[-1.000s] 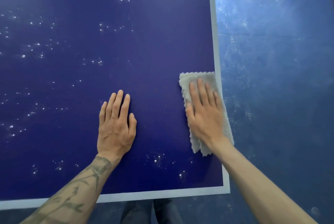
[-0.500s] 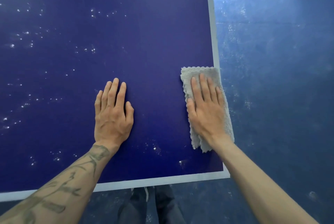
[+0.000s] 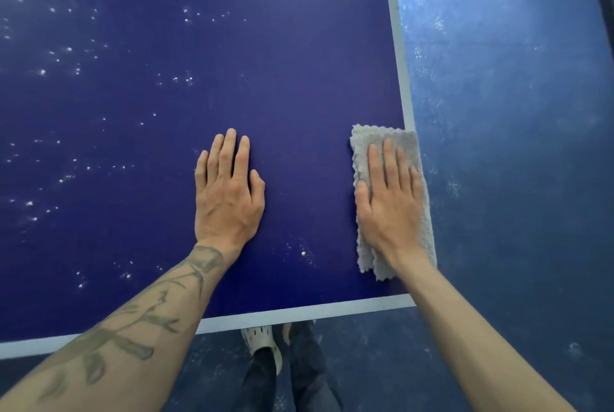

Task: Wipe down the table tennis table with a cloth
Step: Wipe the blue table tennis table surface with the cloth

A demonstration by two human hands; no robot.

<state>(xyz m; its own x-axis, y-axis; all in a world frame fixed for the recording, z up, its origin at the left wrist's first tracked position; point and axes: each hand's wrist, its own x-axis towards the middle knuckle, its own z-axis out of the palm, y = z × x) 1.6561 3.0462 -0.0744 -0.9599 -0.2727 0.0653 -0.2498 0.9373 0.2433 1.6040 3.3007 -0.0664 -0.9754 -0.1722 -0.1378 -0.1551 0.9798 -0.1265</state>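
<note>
I judge the job well short of done. The table tennis table (image 3: 299, 63) looks clean dark blue between my hands and just ahead of them. White specks (image 3: 42, 72) are scattered far out to the left of my left hand (image 3: 227, 199), and a few lie between the two wrists. My right hand (image 3: 392, 209) lies flat with the fingers straight and together, pressing the folded grey cloth (image 3: 382, 134) onto the surface. The cloth sits under that palm and covers the white side line (image 3: 400, 63) there. My left hand rests flat on bare table, fingers straight, holding nothing, well apart from the cloth.
</note>
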